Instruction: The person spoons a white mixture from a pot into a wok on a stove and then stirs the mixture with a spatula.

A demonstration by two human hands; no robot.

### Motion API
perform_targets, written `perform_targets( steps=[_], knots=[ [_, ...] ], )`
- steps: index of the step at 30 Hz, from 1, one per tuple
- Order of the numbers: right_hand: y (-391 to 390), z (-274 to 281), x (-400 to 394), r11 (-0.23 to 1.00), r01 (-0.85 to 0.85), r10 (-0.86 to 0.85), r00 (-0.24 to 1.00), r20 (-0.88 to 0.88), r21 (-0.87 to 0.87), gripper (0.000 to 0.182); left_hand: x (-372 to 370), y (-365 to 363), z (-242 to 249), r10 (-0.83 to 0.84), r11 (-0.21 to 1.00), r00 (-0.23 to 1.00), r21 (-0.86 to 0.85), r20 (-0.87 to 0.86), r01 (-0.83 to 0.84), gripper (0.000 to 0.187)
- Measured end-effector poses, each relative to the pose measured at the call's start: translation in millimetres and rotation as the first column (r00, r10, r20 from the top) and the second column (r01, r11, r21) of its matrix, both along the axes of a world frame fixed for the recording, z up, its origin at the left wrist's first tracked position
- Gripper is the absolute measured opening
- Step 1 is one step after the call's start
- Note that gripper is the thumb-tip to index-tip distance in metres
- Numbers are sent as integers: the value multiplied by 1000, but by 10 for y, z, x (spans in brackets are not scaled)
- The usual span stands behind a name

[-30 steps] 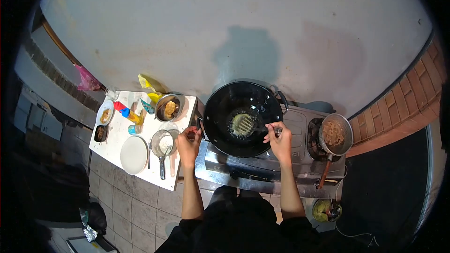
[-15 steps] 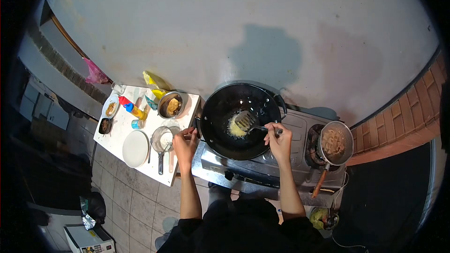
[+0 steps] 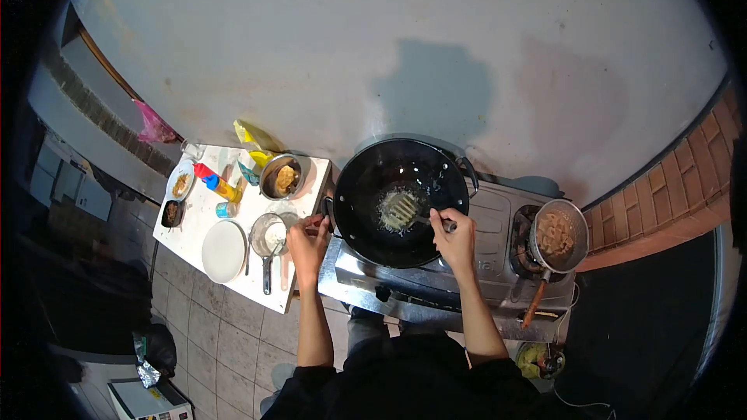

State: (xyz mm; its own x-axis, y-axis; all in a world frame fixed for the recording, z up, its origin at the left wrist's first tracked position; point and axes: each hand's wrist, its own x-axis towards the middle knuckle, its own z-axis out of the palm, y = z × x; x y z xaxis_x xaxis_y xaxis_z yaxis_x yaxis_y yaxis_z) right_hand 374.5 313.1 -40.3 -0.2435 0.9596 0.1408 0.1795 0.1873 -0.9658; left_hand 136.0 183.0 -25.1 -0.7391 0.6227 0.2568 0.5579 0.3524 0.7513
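Observation:
A black wok (image 3: pixel 366 179) stands on the gas stove, with a bubbling pale piece of food (image 3: pixel 389 216) in oil at its bottom. My right hand (image 3: pixel 457 237) is closed round the handle of a slotted spatula (image 3: pixel 404 210), whose blade lies over the food and partly hides it. On the other side, my left hand (image 3: pixel 309 245) has its bent fingers closed at the wok's left loop handle (image 3: pixel 327 207); the fingertips are partly hidden.
Right of the wok, a saucepan (image 3: pixel 580 237) of light pieces sits on the second burner, its wooden handle pointing toward me. The white table (image 3: pixel 218 225) at left bears a plate (image 3: pixel 223 253), a metal bowl (image 3: pixel 284 177), a small pan (image 3: pixel 267 264) with white contents, and sauce bottles (image 3: pixel 222 187).
The spatula blade has shifted slightly down and left, flatter over the food, and bubbling has spread around it. My right hand has moved a little left. The left hand stays at the wok's handle.

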Motion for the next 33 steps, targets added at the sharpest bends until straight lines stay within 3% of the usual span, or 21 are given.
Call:
perform_targets(
  steps=[2, 9, 13, 15, 21, 26, 28, 33],
  knots=[
    [-14, -19, -6, 991, 26, -37, 996, 81, 132, 24, 47, -15, 35, 5, 1000, 999, -8, 33, -5, 22],
    [-62, 105, -25, 994, 89, -89, 996, 4, -60, 27, -12, 4, -40, 9, 1000, 1000, -5, 11, -9, 22],
    [-22, 124, -71, 998, 67, -67, 998, -16, -13, 29, -39, -6, -68, -26, 1000, 999, -16, 22, 26, 20],
    [-11, 135, -43, 1000, 22, -20, 996, 88, -17, 29, -53, -9, -69, -25, 1000, 999, -13, 25, 25, 20],
    [-19, 185, -70, 993, 105, -103, 994, 36, -52, 28, -23, 6, 20, -15, 999, 999, -45, 39, 17, 20],
    [-6, 132, -60, 997, 73, -74, 997, 31, 23, 27, -40, 7, 36, -26, 999, 998, -33, 49, 27, 21],
    [-34, 221, -27, 994, 89, -85, 994, 62, -62, 27, -34, 9, 56, -27, 999, 998, -35, 49, 29, 21],
    [-13, 88, -67, 993, 105, -104, 994, 34, -46, 27, -57, -4, 59, -58, 997, 998, -54, 13, 58, 22]
  ],
)
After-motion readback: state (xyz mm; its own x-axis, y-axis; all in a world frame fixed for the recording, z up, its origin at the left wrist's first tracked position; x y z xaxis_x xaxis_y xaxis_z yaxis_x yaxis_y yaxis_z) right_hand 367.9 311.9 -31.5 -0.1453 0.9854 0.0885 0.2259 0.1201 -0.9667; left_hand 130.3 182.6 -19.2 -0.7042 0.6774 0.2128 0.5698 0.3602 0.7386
